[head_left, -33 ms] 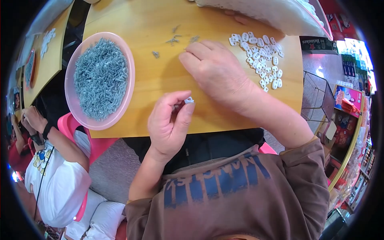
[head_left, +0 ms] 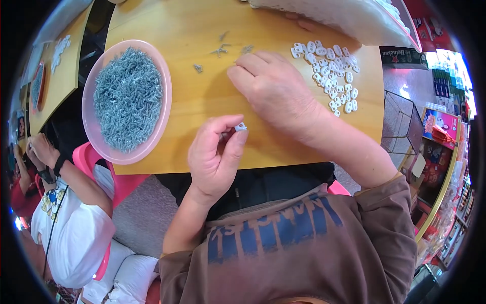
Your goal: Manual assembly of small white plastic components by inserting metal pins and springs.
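White clip (head_left: 241,126) sits pinched in our left hand (head_left: 215,159), fingers clamped on it near table (head_left: 202,101) edge. Right hand (head_left: 276,91), fingers curled together, reaches loose screws (head_left: 221,49); clip pile (head_left: 331,71) & screw bowl (head_left: 126,99) flank us, handy.

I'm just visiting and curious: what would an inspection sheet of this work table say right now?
Surface: wooden table, light yellow, largely bare in the middle.
Job's things: pink bowl heaped with small grey screws; pile of small white plastic pieces at the right; a few loose screws near the far edge.
Clutter: white mesh item with a pink rim at the far right corner.
Hands: left hand pinches one white piece between thumb and fingers; right hand rests palm-down on the table, fingertips near the loose screws.
Cables: nothing seen.
Surroundings: another person in a white shirt sits at the left; shop shelves at the right.
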Demonstrator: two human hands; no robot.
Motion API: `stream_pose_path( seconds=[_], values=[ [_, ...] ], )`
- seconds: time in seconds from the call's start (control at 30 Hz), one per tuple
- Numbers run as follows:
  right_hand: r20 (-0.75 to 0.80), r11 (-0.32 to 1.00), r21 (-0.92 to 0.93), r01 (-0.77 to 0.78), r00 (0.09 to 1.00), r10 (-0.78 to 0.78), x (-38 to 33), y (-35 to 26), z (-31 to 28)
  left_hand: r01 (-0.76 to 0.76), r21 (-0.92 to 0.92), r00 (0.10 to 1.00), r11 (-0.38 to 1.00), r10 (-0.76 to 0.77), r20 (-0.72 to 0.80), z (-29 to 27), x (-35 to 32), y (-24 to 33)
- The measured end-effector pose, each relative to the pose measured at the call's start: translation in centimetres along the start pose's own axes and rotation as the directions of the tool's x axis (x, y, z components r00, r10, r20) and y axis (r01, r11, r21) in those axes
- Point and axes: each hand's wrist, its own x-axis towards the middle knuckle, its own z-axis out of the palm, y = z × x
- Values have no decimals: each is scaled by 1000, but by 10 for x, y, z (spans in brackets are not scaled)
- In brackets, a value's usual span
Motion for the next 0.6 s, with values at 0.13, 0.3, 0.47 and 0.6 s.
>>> stream_pose_path(
  seconds=[0.13,0.3,0.47,0.6],
  values=[
    [1,1000,17,20,1000,-20,3,2,3,0,-31,1000,1000,0,-2,-1,0,-1],
    [-16,999,40,4,1000,-3,6,3,2,34,-206,999,978,-31,18,-1,2,2],
    [374,240,847,-475,852,367,-3,-19,-38,52,-385,993,921,-91,-81,-6,5,6],
    [385,-38,919,-394,867,316,-20,-27,-48,69,-380,992,923,-105,-73,-3,3,23]
  ],
)
